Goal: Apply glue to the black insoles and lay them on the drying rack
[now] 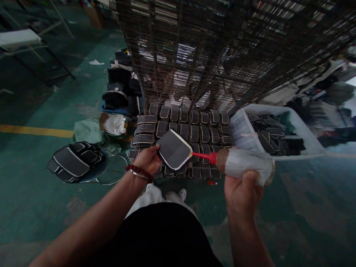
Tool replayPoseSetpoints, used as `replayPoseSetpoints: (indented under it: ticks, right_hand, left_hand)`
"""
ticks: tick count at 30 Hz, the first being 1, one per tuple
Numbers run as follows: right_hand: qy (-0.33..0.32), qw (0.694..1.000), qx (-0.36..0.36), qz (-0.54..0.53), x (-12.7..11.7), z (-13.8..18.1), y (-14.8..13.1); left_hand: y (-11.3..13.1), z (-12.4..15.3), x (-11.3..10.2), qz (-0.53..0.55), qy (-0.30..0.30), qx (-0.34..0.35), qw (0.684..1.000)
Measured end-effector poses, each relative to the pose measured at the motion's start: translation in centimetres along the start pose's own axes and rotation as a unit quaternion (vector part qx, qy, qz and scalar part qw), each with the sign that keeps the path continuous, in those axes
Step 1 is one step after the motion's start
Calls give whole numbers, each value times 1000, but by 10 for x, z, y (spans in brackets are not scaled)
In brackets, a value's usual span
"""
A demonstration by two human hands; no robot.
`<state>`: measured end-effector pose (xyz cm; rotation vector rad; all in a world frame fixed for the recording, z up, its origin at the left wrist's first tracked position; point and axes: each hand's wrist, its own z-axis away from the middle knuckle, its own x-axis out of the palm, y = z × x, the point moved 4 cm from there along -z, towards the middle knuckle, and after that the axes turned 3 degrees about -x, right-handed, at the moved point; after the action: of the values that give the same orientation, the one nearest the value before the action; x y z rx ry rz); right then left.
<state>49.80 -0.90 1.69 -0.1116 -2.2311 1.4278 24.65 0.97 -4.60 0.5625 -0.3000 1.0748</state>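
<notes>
My left hand (pixel 149 160) grips a dark grey panel (pixel 175 149) with rounded corners and a pale edge, thumb on top at its left side. In my right hand (pixel 243 190) is a squeeze bottle (pixel 248 164), wrapped in whitish material and lying nearly level. Its long red nozzle (pixel 205 155) points left, and the tip meets the panel's right corner on the pale edge. Below the panel, rows of similar dark pieces (pixel 205 134) with light rims lie on a wire rack; the panel hides some of them.
A tall wire rack (pixel 184 44) rises ahead. To the right stands a white bin (pixel 309 144) of dark pieces. A round stool (pixel 105 166) at left carries stacked dark panels (pixel 74 161). Black bundles (pixel 118 84) and a green sack (pixel 89 130) sit on the floor behind it.
</notes>
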Motion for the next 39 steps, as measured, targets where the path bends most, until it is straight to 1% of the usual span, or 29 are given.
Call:
replayPoseSetpoints:
  ticks: [6,10,13,15,17,21,24,27,29,34,36,39]
  right_hand:
    - [-43,998,53,-12,-4,21,6]
    - [-54,996,68,-21,-5,38,9]
    - [-71,994,80,-28,-5,44,10]
    - [-81,993,81,-22,-5,42,10]
    - [-79,995,65,-17,-6,34,8]
    - [-56,998,20,-27,-5,9,0]
    - [-51,998,3,-30,0,-9,-5]
    - [-76,997,-7,-21,7,-20,-6]
    - [-95,995,-9,-24,10,-24,-6]
    - [-123,992,24,-25,10,-26,-6]
    - [-112,993,29,-27,7,-22,-7]
    - [-86,995,42,-28,4,-6,-2]
  left_hand:
    - [-2,-2,-2,9,3,4,1000]
    - [-1,-4,-4,17,0,7,1000]
    - [-1,-6,-6,25,-3,6,1000]
    - [-2,-7,-7,29,3,7,1000]
    - [-3,-7,-8,26,13,6,1000]
    - [-6,-1,-8,3,20,16,1000]
    - [-7,6,-6,-24,16,9,1000]
    - [-7,13,-4,-68,11,-1,998]
    - [-6,16,-4,-89,6,6,996]
    - [0,15,-5,-89,-4,9,996]
    - [4,13,-4,-65,6,10,998]
    - [8,8,-3,-9,27,11,1000]
